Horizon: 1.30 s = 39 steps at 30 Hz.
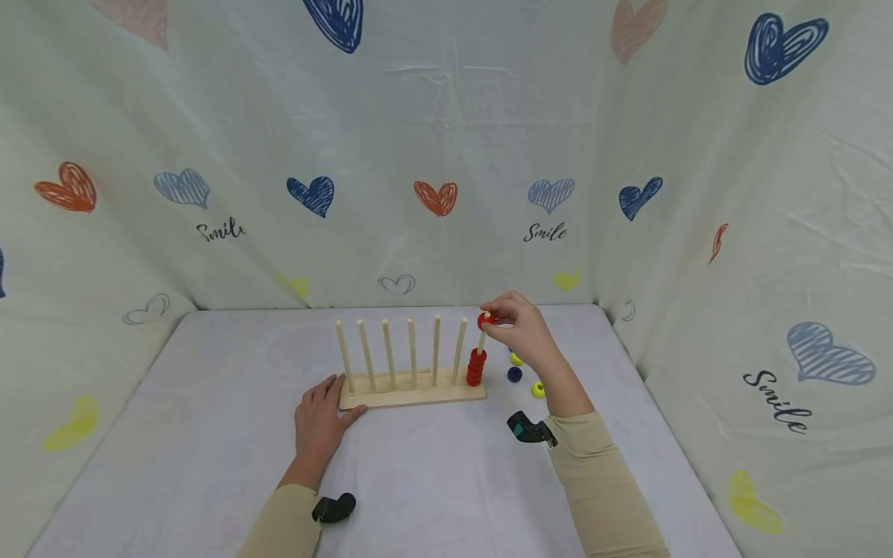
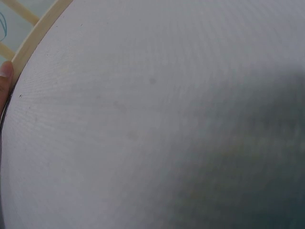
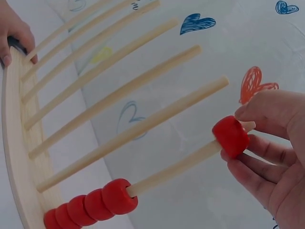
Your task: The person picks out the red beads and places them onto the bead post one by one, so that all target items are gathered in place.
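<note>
A wooden peg rack [image 1: 418, 398] with a row of upright pegs stands on the table. On its rightmost peg sits a stack of red beads [image 3: 97, 204], low against the base. Near that peg's top, my right hand [image 1: 518, 324] pinches another red bead [image 3: 230, 137] between thumb and fingers; the peg tip pokes out through its hole. At the rack's left end my left hand [image 1: 322, 418] rests on the base, thumb along the front edge and fingers beside the end. The left wrist view shows only a fingertip [image 2: 5, 71] at the base.
To the right of the rack, under the right forearm, lie a dark blue bead [image 1: 514, 374] and yellow beads [image 1: 539, 390], with another blue one partly hidden. A cloth with printed hearts [image 1: 436, 199] hangs behind the white table [image 1: 432, 480].
</note>
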Each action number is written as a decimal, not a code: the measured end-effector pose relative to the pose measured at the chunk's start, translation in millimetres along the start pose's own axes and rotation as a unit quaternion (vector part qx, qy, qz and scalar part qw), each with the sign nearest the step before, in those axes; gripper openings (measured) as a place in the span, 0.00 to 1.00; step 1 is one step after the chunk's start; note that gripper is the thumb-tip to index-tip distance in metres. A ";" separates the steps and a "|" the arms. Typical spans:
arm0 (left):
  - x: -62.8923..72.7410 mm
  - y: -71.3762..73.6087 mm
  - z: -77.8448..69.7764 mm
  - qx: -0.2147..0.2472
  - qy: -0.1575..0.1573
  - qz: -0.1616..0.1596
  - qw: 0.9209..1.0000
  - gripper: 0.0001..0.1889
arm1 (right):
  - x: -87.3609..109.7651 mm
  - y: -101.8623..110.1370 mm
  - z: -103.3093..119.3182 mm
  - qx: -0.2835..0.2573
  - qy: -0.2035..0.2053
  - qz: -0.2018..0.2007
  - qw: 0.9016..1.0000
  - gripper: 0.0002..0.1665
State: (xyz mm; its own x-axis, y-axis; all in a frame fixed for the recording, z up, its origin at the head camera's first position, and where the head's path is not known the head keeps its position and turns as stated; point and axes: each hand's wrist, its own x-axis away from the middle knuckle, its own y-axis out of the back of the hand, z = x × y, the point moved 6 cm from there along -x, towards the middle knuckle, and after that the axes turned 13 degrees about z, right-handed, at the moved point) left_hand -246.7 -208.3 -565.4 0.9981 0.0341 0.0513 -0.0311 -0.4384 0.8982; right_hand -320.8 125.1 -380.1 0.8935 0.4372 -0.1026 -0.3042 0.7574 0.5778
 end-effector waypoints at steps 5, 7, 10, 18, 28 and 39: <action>-0.5 -0.6 0.4 -0.001 0.007 0.011 1.000 0.43 | 0.1 0.3 -0.4 -0.007 0.002 0.001 1.000 0.15; -0.7 -0.8 0.3 -0.001 0.009 0.014 1.000 0.42 | 0.4 0.5 -0.9 -0.003 0.002 0.002 1.000 0.16; -1.0 -1.0 0.2 -0.003 0.009 0.014 1.000 0.42 | 1.5 1.1 -2.1 0.004 -0.002 0.002 1.000 0.16; -0.9 -0.7 -0.5 -0.008 0.010 0.011 1.000 0.42 | 5.0 3.4 -5.6 0.014 -0.008 0.004 1.000 0.16; -2.0 -5.7 3.2 -0.012 0.003 -0.005 1.000 0.42 | 9.0 5.9 -17.1 0.048 -0.022 0.008 0.999 0.17; 1.3 -3.0 1.7 -0.009 -0.003 -0.012 1.000 0.42 | 13.6 8.0 -28.5 0.056 -0.036 0.017 0.998 0.17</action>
State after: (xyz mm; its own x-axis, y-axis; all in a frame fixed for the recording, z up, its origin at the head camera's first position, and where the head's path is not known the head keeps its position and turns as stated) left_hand -245.3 -208.5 -568.8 0.9989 0.0390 0.0263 -0.0075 -0.4215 0.9068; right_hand -320.5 151.0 -400.0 0.9061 0.4223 -0.0254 -0.2993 0.6823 0.6670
